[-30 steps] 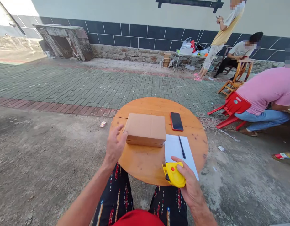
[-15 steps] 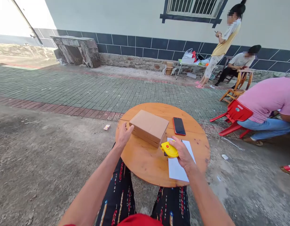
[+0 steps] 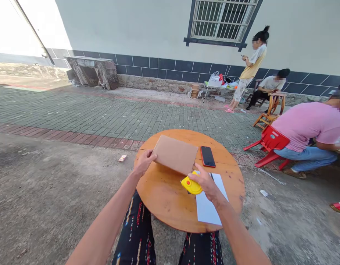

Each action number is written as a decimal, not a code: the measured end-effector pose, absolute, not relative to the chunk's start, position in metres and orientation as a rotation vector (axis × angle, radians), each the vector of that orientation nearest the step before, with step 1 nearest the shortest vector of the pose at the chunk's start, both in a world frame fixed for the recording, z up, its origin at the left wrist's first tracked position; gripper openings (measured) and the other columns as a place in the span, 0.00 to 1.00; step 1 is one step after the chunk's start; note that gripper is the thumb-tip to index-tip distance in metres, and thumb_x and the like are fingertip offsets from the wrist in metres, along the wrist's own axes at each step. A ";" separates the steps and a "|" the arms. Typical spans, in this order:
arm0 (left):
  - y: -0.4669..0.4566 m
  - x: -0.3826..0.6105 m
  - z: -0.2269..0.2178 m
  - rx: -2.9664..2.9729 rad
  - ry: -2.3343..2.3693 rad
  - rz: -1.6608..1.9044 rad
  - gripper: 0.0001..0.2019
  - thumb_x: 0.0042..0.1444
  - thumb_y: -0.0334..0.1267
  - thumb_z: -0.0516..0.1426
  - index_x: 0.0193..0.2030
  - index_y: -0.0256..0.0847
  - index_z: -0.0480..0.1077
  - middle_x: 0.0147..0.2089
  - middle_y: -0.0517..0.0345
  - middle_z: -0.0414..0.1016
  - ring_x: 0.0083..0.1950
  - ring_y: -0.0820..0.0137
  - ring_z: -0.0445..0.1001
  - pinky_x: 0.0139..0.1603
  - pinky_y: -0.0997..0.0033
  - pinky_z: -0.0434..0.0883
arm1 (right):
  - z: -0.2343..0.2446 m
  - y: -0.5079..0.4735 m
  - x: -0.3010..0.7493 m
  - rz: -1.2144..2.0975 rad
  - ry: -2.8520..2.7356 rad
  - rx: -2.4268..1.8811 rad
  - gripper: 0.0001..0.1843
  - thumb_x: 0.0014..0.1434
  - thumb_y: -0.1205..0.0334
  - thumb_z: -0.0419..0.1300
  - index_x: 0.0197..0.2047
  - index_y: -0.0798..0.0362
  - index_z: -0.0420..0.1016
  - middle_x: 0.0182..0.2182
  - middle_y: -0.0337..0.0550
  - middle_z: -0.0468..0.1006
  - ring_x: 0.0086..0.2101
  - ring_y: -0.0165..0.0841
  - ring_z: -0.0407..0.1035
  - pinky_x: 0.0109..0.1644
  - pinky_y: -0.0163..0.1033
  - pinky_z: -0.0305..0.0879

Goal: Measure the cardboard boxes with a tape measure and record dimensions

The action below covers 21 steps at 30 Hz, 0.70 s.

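Note:
A brown cardboard box is tilted on the round wooden table, its broad face turned toward me. My left hand grips its left edge, thumb on the near face. My right hand is closed around a yellow tape measure with a red button. Its index finger reaches to the box's lower right corner and seems to touch it. Under my right hand lies a sheet of white paper, with a dark, thin thing partly showing at its top edge.
A phone with a red edge lies right of the box. Beyond the table are a person in pink on a red chair, a wooden chair, a seated person and a standing person. A small packet lies on the ground at left.
My left hand has closed on the box, which has gone from lying flat to tilted up. My right hand, with the tape measure, has moved slightly left to the box's corner. The view has tipped upward.

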<state>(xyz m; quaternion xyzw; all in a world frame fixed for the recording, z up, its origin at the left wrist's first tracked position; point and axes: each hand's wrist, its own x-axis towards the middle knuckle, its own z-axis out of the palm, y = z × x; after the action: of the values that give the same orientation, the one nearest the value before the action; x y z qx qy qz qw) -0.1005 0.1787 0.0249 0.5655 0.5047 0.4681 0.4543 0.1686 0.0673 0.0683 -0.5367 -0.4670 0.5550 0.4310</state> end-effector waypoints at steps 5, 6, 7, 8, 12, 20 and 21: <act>0.106 -0.117 0.003 1.386 1.180 1.203 0.27 0.47 0.42 0.61 0.56 0.37 0.69 0.55 0.46 0.75 0.57 0.55 0.73 0.57 0.56 0.69 | 0.040 0.020 0.184 1.530 -1.219 -1.415 0.49 0.51 0.48 0.67 0.70 0.53 0.49 0.38 0.44 0.81 0.35 0.39 0.76 0.42 0.43 0.71; 0.094 -0.116 -0.002 1.386 1.188 1.201 0.28 0.47 0.42 0.61 0.56 0.38 0.69 0.55 0.46 0.75 0.57 0.55 0.73 0.58 0.55 0.68 | 0.033 0.013 0.185 1.531 -1.220 -1.427 0.50 0.51 0.48 0.67 0.70 0.54 0.48 0.38 0.43 0.80 0.35 0.39 0.76 0.41 0.43 0.70; 0.084 -0.114 -0.006 1.387 1.200 1.199 0.28 0.47 0.41 0.61 0.56 0.38 0.69 0.56 0.46 0.75 0.57 0.55 0.73 0.58 0.55 0.68 | 0.026 0.009 0.185 1.526 -1.225 -1.434 0.51 0.51 0.47 0.67 0.70 0.55 0.48 0.37 0.44 0.80 0.34 0.39 0.76 0.41 0.43 0.70; 0.076 -0.111 -0.010 1.388 1.215 1.197 0.27 0.48 0.42 0.61 0.56 0.39 0.68 0.56 0.47 0.75 0.56 0.56 0.73 0.58 0.56 0.68 | 0.021 0.006 0.184 1.521 -1.226 -1.437 0.52 0.50 0.47 0.67 0.70 0.56 0.47 0.38 0.44 0.80 0.35 0.39 0.76 0.41 0.43 0.70; 0.065 -0.097 -0.017 1.395 1.302 1.211 0.24 0.53 0.42 0.59 0.57 0.39 0.67 0.55 0.48 0.75 0.54 0.58 0.75 0.56 0.56 0.69 | 0.012 0.006 0.182 1.502 -1.215 -1.450 0.51 0.51 0.47 0.66 0.70 0.56 0.46 0.37 0.43 0.79 0.35 0.39 0.76 0.40 0.43 0.70; 0.067 -0.096 -0.007 1.471 1.374 1.197 0.22 0.53 0.41 0.58 0.55 0.40 0.69 0.53 0.51 0.76 0.56 0.58 0.73 0.60 0.57 0.65 | 0.019 0.001 0.184 1.499 -1.190 -1.474 0.51 0.49 0.45 0.67 0.69 0.56 0.50 0.33 0.40 0.79 0.31 0.37 0.75 0.35 0.40 0.69; 0.065 -0.097 -0.004 1.470 1.383 1.188 0.22 0.53 0.41 0.58 0.56 0.40 0.69 0.54 0.51 0.76 0.57 0.58 0.72 0.61 0.57 0.65 | 0.021 -0.003 0.184 1.503 -1.170 -1.483 0.51 0.50 0.45 0.67 0.69 0.56 0.50 0.32 0.39 0.78 0.30 0.36 0.75 0.35 0.40 0.69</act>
<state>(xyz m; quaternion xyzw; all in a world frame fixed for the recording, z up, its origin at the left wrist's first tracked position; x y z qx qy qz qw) -0.0971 0.0647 -0.0041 0.5782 0.5440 0.4671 0.3893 0.1844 -0.0025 0.0212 -0.5741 -0.4528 0.5820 0.3559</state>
